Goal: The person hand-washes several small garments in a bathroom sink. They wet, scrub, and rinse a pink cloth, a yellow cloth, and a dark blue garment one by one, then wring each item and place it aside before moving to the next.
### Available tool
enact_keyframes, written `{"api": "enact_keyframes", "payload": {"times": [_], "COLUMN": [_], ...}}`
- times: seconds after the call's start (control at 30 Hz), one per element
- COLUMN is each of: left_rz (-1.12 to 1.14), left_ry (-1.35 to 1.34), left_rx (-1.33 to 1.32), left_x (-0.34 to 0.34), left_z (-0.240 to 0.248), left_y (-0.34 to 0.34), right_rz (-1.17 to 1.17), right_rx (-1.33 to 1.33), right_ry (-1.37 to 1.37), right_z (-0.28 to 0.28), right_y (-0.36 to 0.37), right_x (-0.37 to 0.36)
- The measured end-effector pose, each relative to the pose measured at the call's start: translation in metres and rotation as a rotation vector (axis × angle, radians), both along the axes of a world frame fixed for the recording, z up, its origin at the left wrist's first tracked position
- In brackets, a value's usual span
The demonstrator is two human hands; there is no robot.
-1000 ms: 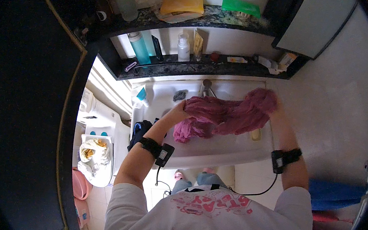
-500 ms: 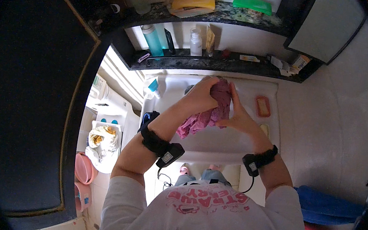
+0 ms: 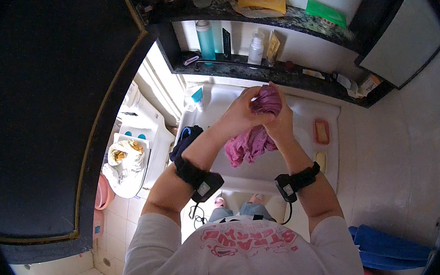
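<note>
A bunched pink cloth (image 3: 251,145) hangs over the white sink (image 3: 301,172), its upper part squeezed between both hands. My left hand (image 3: 242,110) wraps its left side with curled fingers. My right hand (image 3: 281,123) presses round it from the right, the thumb side crossing in front of the bundle. The lower end of the cloth dangles loose and crumpled below the hands. Whether the cloth is a garment or a towel cannot be made out. A black device is strapped on each forearm.
A dark cloth (image 3: 184,140) lies over the sink's left edge. On its right side sit a pink soap dish (image 3: 321,131) and a pale soap bar (image 3: 320,161). A dark shelf (image 3: 226,69) holding bottles runs behind. A blue towel (image 3: 389,248) hangs at the right.
My right hand has closed in on the cloth, and both hands now grip its upper part together. The whole view has shifted slightly.
</note>
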State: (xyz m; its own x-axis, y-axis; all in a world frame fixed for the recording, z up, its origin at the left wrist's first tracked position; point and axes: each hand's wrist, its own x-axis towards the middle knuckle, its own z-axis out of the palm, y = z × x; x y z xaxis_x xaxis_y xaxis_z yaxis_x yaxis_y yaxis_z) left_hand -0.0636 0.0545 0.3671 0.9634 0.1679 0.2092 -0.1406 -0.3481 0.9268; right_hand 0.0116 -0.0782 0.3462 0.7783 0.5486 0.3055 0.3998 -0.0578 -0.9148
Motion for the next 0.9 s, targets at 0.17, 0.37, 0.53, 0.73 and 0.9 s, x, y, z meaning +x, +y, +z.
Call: {"api": "enact_keyframes", "payload": {"times": [0.17, 0.37, 0.53, 0.73, 0.9], "left_rz": [0.256, 0.445, 0.328, 0.368, -0.162], "left_ry": [-0.070, 0.258, -0.087, -0.287, -0.427], "left_rx": [0.343, 0.395, -0.373, -1.404, -1.837], "left_x": [-0.038, -0.009, 0.016, 0.046, 0.055], "left_z": [-0.101, -0.155, -0.167, -0.175, -0.153], "left_y": [-0.014, -0.050, -0.045, -0.038, -0.070], "right_rz": [-0.280, -0.089, 0.079, -0.065, -0.104], "right_rx": [0.249, 0.685, 0.792, 0.784, 0.274], "right_ry": [0.302, 0.895, 1.059, 1.038, 1.004], "right_z": [-0.001, -0.001, 0.000, -0.069, -0.155], "right_y": [0.003, 0.009, -0.011, -0.079, -0.073], "right_x": [0.003, -0.039, -0.046, -0.014, -0.032]}}
